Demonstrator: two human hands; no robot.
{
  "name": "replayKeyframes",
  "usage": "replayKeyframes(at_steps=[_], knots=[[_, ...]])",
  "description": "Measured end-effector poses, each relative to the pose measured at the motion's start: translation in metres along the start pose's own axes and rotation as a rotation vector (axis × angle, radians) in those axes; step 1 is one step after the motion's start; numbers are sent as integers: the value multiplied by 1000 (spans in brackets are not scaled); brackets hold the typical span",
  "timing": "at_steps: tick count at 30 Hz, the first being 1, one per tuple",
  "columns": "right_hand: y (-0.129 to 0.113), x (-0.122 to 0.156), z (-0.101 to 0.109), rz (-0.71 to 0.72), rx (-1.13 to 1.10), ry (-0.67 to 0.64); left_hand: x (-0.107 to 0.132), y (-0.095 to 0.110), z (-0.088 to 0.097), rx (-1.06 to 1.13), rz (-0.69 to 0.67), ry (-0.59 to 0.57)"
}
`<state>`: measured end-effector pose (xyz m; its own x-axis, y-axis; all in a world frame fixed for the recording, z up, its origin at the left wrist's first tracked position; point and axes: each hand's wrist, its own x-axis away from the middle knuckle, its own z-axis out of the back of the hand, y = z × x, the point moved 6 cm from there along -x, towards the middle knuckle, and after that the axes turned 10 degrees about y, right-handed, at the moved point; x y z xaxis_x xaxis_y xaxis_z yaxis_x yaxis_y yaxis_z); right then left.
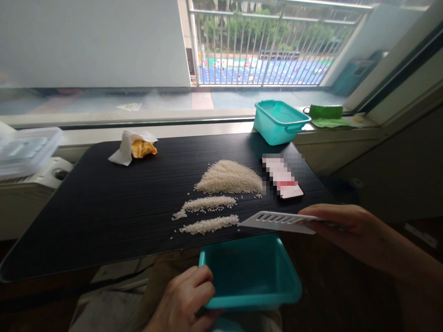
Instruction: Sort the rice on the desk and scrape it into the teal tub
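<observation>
Gripping slotted scraper, right hand; rice rows left of hand.

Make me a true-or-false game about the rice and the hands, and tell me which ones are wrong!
1. The left hand grips a teal bin. True.

2. The right hand holds a wooden spoon. False: it holds a white slotted scraper.

3. All the rice is inside a bin. False: rice lies on the black table, in a heap and two strips.

4. Another teal bin stands beyond the heap, by the window. True.

5. The crumpled orange thing is right of the rice. False: it is left.
</observation>
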<state>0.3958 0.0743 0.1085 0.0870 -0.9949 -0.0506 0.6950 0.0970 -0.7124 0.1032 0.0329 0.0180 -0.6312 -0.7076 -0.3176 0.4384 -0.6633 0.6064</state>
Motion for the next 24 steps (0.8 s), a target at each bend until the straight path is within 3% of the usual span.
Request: replayKeyframes(at_steps=[10, 19, 24], knots=[[0, -20, -6, 30, 61, 16, -1, 2, 4, -7, -8, 20], [0, -6, -4, -30, -29, -44, 0, 1, 1, 10, 9, 3], [3, -5, -1, -37, -27, 0, 0, 1, 2, 11, 3, 7]])
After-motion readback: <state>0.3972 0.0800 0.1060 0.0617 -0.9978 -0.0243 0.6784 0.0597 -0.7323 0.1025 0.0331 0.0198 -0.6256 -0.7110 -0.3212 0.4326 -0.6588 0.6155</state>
